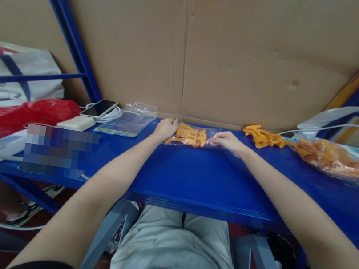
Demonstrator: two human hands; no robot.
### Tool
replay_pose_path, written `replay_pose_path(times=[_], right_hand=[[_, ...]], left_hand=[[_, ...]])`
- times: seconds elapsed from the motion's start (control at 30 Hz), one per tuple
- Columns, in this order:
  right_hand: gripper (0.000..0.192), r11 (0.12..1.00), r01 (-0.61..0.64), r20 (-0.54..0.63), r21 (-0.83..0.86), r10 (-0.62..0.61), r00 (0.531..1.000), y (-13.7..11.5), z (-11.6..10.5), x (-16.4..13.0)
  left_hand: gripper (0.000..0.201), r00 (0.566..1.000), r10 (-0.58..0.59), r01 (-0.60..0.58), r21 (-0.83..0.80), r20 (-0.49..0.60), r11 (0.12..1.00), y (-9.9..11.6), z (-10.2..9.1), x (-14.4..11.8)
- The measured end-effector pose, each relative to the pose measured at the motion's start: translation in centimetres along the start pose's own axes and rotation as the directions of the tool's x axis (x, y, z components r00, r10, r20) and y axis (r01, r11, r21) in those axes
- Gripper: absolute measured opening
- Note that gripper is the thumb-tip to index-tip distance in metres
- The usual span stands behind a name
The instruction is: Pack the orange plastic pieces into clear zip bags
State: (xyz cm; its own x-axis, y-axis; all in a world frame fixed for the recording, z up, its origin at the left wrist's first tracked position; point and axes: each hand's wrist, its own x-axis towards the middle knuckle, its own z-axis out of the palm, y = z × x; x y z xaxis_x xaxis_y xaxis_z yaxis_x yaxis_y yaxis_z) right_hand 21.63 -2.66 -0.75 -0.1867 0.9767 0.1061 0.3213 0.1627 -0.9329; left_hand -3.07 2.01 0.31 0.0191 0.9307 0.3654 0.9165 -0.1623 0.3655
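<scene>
Head view: on the blue counter [193,177], against the cardboard wall [246,50], lay a clear bag of orange parts [190,136]; left hand [165,129] clamped its left end, right hand [227,141] pinched its right edge, both grips closed on the bag. Judged best done by keeping the bag flat and both ends taut so parts stayed inside. Loose orange parts [263,136], a fuller bag [331,159], empty bags [127,120] and a phone [100,107] lay apart.

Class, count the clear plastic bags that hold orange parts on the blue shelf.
2: one small bag held between left hand and right hand; one large bag at far right. Others may be hidden.
</scene>
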Motion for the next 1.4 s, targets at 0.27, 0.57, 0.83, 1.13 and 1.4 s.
replay_pose_path(times=[0.27,0.57,0.83,1.13,1.4], right_hand=[[0.014,0.991,0.008,-0.146,-0.132,-0.027,0.989,0.6,-2.0,0.5],[0.01,0.784,-0.066,-0.296,-0.617,-0.154,0.943,1.4,-2.8,0.9],[0.019,0.875,-0.188,-0.495,-0.446,-0.066,0.867,2.3,-2.8,1.8],[0.023,0.981,-0.189,-0.379,0.041,0.19,0.906,1.8,-1.4,1.5],[0.014,0.923,-0.176,-0.277,0.341,0.278,0.92,0.6,-0.3,0.8]], left_hand=[[0.027,1.0,-0.011,0.011,-0.005,-0.011,1.0,-0.9,-0.9,0.5],[0.029,0.988,0.117,-0.121,0.039,0.103,0.992,-1.3,0.8,0.6],[0.035,0.99,0.065,-0.04,-0.189,0.123,0.981,-0.9,-0.4,0.8],[0.014,0.947,-0.013,0.191,-0.533,0.32,0.824,0.4,0.0,-0.1],[0.018,0.889,-0.046,0.289,-0.48,0.456,0.828,0.8,0.2,-0.4]])
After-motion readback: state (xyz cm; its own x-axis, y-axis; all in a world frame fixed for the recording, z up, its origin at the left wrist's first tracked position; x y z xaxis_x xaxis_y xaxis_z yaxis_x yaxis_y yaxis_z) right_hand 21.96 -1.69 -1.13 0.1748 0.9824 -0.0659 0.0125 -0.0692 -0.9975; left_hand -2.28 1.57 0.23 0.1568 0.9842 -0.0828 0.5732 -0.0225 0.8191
